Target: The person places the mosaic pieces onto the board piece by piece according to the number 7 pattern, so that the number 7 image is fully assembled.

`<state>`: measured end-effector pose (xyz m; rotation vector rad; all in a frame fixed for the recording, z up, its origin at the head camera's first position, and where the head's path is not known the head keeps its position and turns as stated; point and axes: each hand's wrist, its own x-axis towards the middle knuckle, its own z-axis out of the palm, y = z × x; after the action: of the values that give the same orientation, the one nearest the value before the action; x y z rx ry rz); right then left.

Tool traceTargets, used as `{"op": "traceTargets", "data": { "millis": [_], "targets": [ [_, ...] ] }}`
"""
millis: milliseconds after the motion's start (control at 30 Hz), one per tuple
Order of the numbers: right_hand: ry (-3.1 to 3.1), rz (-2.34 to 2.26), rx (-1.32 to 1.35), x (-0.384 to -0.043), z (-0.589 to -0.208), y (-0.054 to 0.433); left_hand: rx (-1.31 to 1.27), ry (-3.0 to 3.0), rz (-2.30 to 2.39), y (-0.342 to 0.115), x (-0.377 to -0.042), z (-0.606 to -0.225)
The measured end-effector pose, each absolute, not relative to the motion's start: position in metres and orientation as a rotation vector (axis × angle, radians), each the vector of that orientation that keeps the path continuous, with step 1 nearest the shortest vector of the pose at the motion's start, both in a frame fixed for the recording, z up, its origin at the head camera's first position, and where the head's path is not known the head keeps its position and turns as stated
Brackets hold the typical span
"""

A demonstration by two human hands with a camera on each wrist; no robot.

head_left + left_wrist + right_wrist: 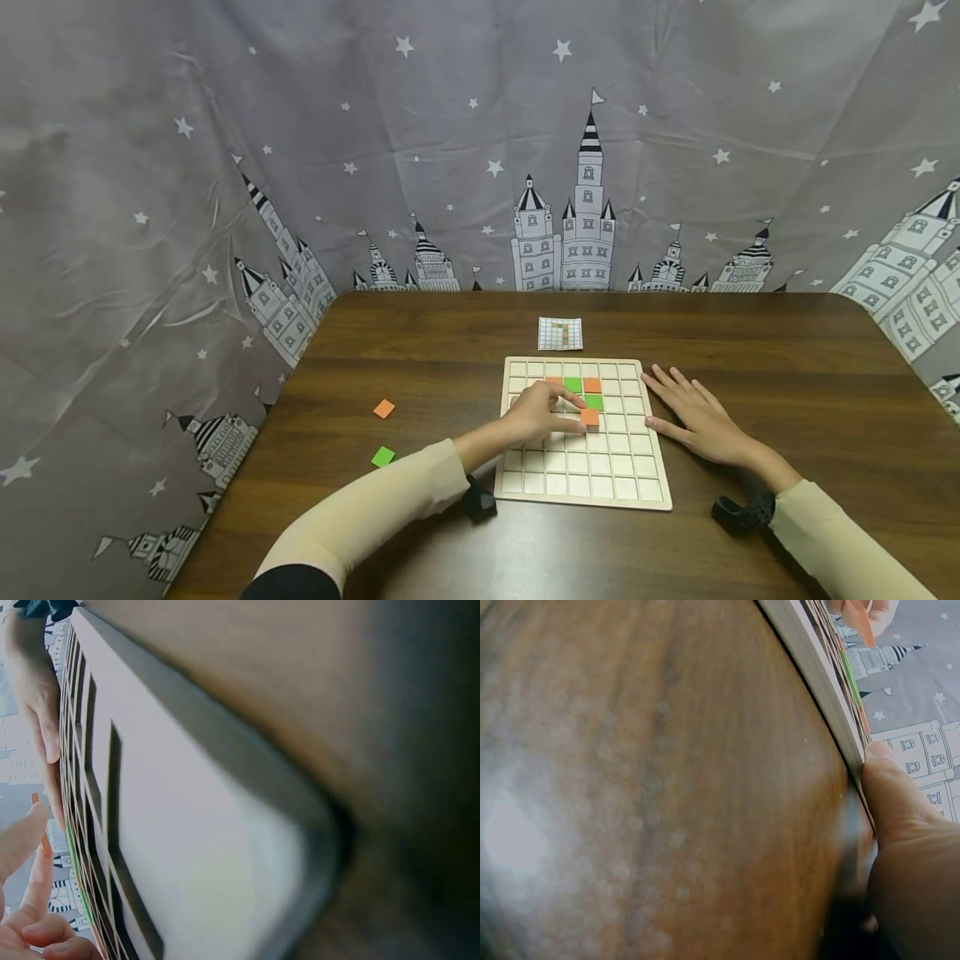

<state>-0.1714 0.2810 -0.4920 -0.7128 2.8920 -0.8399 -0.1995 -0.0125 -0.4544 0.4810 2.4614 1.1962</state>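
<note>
My left hand (534, 415) pinches a small orange square tile (590, 416) between thumb and index finger, close over the wooden grid board (577, 500). The same tile (862, 622) shows at the top of the right wrist view, standing off the board's surface. Just beyond it on the board lies a green tile (594, 403). Behind that, a row holds an orange tile (592, 385), another green tile (573, 384) and an orange tile partly hidden by my left hand. My right hand (701, 423) lies with fingers spread on the table, its thumb against the board's right edge.
A loose orange tile (384, 408) and a loose green tile (382, 457) lie on the brown table (420, 333) to the left. Behind the board is a small printed grid card (560, 333). A grey curtain with castles (465, 108) hangs beyond the table.
</note>
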Motion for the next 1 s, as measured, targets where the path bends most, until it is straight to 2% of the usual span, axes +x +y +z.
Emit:
{"op": "traceTargets", "data": {
  "millis": [1000],
  "targets": [
    [2.889,-0.843,-0.694,-0.171,-0.491,0.280,0.501,2.615,0.986,-0.001,-0.200,-0.456]
  ]
}}
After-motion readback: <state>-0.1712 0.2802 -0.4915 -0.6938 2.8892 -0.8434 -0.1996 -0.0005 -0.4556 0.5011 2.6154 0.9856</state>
